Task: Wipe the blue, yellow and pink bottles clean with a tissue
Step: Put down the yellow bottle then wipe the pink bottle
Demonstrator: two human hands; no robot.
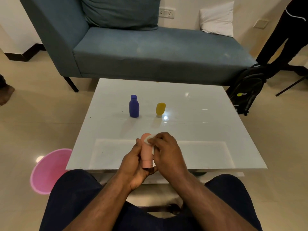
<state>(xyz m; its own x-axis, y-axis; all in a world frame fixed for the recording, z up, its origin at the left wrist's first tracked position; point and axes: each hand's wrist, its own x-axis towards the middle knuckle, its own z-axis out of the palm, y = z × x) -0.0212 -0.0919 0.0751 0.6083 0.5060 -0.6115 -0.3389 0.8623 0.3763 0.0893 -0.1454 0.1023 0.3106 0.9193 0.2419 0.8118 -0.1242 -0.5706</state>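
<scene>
White bench (191, 104), sofa (133, 47) behind. Blue bottle (134, 106) and yellow bottle (160, 110): upright mid-bench, apart, well beyond both hands. Pink bottle (146, 151): over near edge, cap toward the person, gripped by left hand (133, 164). Right hand (164, 149) presses tissue (148, 140) on its far end. Advice: turn bottle under tissue, cover every side, cap included.

Table (191, 104) stands before the seated person; sofa (150, 52) behind it. On the table, two bottles upright, well apart: one (134, 106) left, one (160, 109) right, cap down. Third bottle (146, 152) held above the near table edge, cap toward the person, left hand (133, 165) beneath, right hand (164, 150) pressing tissue (148, 140) against it. Bin (48, 170) on floor left of table; backpack (246, 89) right, beside the sofa.
</scene>
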